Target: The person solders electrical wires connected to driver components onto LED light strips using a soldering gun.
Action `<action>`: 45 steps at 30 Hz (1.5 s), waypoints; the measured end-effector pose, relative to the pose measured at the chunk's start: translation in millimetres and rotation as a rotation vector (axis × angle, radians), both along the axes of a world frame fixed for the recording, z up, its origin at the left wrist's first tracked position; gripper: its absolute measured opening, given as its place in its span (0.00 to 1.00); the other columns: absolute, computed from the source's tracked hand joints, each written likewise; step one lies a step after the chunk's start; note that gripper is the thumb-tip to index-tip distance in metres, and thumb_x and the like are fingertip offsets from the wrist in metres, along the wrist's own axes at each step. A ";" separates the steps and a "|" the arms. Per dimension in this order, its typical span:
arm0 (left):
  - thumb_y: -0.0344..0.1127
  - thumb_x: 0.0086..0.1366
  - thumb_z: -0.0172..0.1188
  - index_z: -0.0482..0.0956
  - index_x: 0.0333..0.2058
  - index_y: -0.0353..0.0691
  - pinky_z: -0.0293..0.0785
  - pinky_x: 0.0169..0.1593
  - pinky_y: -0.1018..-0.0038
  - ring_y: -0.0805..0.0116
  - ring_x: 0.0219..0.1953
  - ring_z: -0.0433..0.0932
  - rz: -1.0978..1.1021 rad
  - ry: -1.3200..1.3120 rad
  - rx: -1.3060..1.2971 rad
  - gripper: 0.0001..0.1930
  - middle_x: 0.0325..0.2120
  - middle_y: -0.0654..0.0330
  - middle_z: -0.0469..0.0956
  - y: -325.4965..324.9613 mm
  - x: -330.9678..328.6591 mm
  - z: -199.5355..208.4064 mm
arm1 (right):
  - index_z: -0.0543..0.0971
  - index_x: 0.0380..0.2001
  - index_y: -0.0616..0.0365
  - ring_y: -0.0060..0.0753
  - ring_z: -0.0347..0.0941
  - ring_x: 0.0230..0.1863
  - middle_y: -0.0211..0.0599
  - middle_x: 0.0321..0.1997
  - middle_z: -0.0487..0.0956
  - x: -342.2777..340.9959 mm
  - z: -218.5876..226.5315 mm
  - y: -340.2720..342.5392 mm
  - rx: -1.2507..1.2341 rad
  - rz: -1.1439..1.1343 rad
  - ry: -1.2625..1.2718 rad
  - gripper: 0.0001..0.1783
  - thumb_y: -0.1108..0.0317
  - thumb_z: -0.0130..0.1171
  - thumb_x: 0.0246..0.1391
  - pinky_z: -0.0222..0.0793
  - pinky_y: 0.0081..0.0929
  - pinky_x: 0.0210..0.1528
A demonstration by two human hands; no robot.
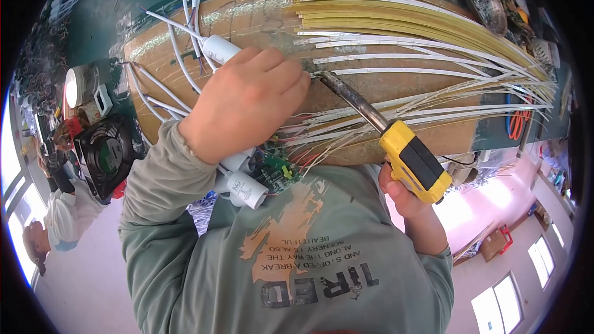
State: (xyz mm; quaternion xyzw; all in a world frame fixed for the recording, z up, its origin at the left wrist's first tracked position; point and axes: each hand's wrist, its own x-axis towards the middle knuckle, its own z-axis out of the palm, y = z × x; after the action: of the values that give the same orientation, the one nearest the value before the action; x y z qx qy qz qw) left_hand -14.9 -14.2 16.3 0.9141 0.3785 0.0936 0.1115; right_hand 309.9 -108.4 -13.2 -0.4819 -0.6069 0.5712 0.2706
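Observation:
My left hand (247,102) is closed over the cardboard (247,21), its fingertips bunched near the end of a white LED strip (383,72). What the fingers pinch is hidden beneath them. A white cylindrical housing (220,49) with a white cable projects from behind the knuckles. My right hand (403,193) grips a yellow and black soldering iron (416,156). The iron's dark tip points up and left, at the strip end beside the left fingertips. Whether it touches is too small to tell.
Yellow-backed strips (371,15) fan across the cardboard to the right. Near my body lie green circuit boards (275,170) and more white housings (246,189). A black fan (106,156) stands left; orange-handled pliers (518,124) lie right. Another person (68,216) works at far left.

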 end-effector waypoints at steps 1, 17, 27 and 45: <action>0.30 0.50 0.57 0.78 0.42 0.36 0.74 0.42 0.68 0.62 0.39 0.76 -0.004 0.012 -0.002 0.18 0.37 0.60 0.76 -0.5 0.2 0.0 | 0.77 0.27 0.54 0.40 0.72 0.28 0.33 0.26 0.75 0.1 -0.2 0.0 0.002 0.004 -0.007 0.13 0.57 0.64 0.53 0.67 0.34 0.30; 0.29 0.51 0.57 0.78 0.42 0.34 0.74 0.43 0.68 0.61 0.39 0.76 -0.005 0.013 -0.002 0.17 0.36 0.59 0.76 -1.9 1.7 -0.3 | 0.71 0.43 0.62 0.25 0.66 0.22 0.30 0.22 0.71 -0.1 1.8 1.8 -0.120 -0.141 0.195 0.25 0.54 0.67 0.53 0.62 0.24 0.23; 0.29 0.51 0.57 0.77 0.37 0.35 0.71 0.40 0.68 0.62 0.36 0.74 0.004 -0.073 0.047 0.13 0.30 0.60 0.72 4.1 10.3 7.8 | 0.63 0.59 0.69 0.23 0.64 0.19 0.31 0.23 0.69 44.3 32.8 86.3 0.378 -0.723 0.378 0.32 0.62 0.60 0.57 0.62 0.23 0.22; 0.30 0.51 0.57 0.77 0.38 0.35 0.71 0.39 0.68 0.62 0.36 0.74 0.014 -0.050 0.029 0.13 0.31 0.60 0.73 1.5 5.1 1.3 | 0.64 0.50 0.60 0.21 0.60 0.25 0.30 0.28 0.65 178.6 246.8 87.1 0.543 -0.495 0.426 0.21 0.59 0.53 0.62 0.59 0.20 0.26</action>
State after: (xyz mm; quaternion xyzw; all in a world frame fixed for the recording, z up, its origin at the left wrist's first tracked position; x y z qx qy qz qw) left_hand -9.8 -12.7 17.6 0.9103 0.3805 0.1227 0.1071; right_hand 488.5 -21.3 233.7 -0.3955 -0.5317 0.3953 0.6361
